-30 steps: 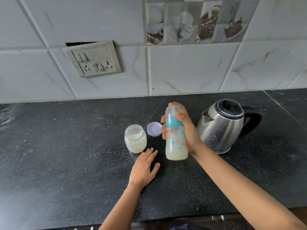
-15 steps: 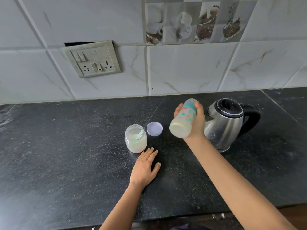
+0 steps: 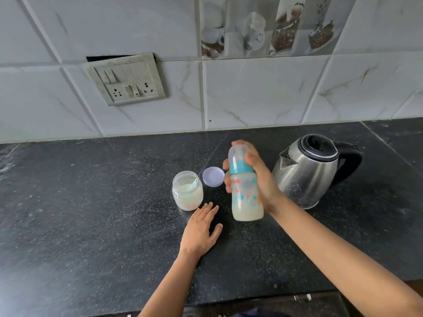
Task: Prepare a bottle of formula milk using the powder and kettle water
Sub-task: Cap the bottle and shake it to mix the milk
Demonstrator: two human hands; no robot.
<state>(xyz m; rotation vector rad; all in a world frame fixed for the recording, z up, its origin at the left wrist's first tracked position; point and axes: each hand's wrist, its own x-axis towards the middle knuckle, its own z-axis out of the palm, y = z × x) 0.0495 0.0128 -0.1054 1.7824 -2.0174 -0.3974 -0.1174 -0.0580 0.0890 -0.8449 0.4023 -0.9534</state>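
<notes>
My right hand (image 3: 261, 179) grips a baby bottle (image 3: 245, 197) upright above the black counter; the bottle has a teal collar, a clear cap and milky liquid inside. My left hand (image 3: 201, 229) lies flat on the counter with fingers spread, just in front of an open powder jar (image 3: 187, 195) that holds pale powder and a scoop. The jar's lilac lid (image 3: 213, 176) lies behind it. A steel kettle (image 3: 306, 175) with a black handle stands to the right, lid closed.
The black stone counter (image 3: 91, 213) runs to a tiled wall at the back. A switch and socket plate (image 3: 127, 80) is set in the wall at the upper left. The counter's front edge (image 3: 263, 300) is near my arms.
Half a second ago the bottle was tilted with its base toward me and raised; now it is upright and lower again, as it was one second ago. My left hand has stayed put.
</notes>
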